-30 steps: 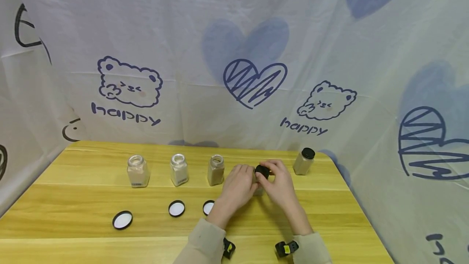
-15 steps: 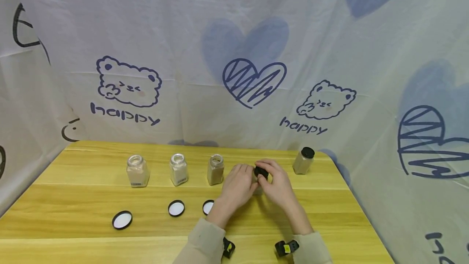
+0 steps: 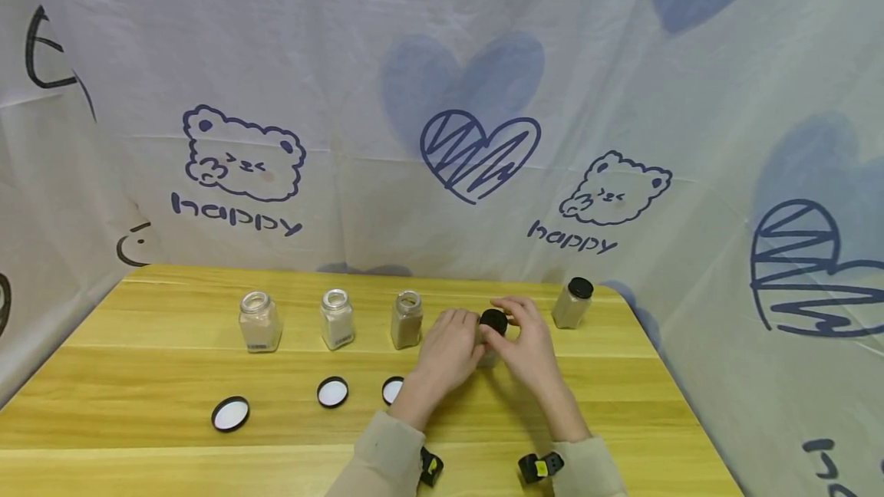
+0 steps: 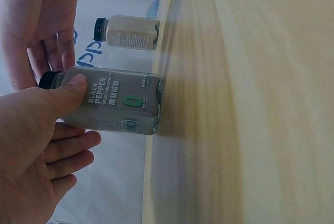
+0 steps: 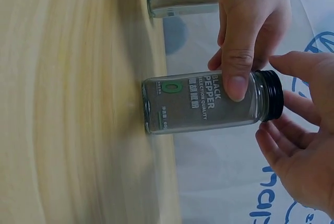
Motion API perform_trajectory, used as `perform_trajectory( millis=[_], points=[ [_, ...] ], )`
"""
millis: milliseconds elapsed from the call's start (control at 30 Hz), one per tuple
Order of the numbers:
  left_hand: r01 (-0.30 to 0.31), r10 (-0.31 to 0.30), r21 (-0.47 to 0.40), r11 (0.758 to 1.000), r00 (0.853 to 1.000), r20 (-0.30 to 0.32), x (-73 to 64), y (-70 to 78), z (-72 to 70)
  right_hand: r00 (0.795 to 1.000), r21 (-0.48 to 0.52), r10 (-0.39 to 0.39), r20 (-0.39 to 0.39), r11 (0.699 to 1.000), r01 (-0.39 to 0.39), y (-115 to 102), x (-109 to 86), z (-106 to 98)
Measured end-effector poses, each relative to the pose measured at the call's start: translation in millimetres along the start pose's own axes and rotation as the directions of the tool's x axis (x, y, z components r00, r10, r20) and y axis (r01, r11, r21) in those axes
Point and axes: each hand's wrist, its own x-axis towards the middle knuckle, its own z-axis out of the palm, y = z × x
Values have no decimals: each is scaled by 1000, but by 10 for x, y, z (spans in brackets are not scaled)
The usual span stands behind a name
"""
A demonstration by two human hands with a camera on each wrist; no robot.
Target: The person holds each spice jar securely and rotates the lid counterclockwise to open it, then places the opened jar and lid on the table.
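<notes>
My left hand (image 3: 449, 347) holds a glass jar labelled black pepper (image 5: 201, 104), its thumb pressed along the label side. The jar stands upright with its base at the tabletop, full of grey-brown powder. A black screw lid (image 3: 493, 320) sits on its neck. Thumb and fingertips of my right hand (image 3: 532, 347) are curled round that lid from both sides. In the left wrist view the jar (image 4: 117, 100) shows its printed front and a barcode, while the right hand (image 4: 42, 25) covers part of the lid area.
Left of the hands stand three uncapped jars: one jar (image 3: 259, 324), a second (image 3: 338, 322) and a third (image 3: 407, 322). Black-rimmed lids (image 3: 231, 414) lie upturned before them. A capped jar (image 3: 572, 305) stands at the back right of the wooden table (image 3: 138, 374).
My right hand's fingers have turned about the lid, first inward, then back outward, with more of the lid's top showing now. The left hand and jar have stayed in place.
</notes>
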Motion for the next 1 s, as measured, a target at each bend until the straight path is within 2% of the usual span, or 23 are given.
perform_trajectory(
  millis=[167, 567, 833, 1000],
  points=[
    [-2, 2, 5, 1000, 1000, -2, 2, -3, 5, 999, -31, 25, 22, 999, -24, 8, 5, 3],
    [-2, 2, 13, 1000, 1000, -7, 10, -3, 12, 999, -42, 1, 54, 999, 1, 4, -5, 10],
    [3, -3, 13, 1000, 1000, 2, 9, -4, 11, 993, -24, -74, 91, 997, 76, -2, 1, 11],
    [5, -5, -1, 1000, 1000, -11, 5, -6, 15, 994, 15, -84, 71, 996, 84, 4, 0, 9]
  ],
)
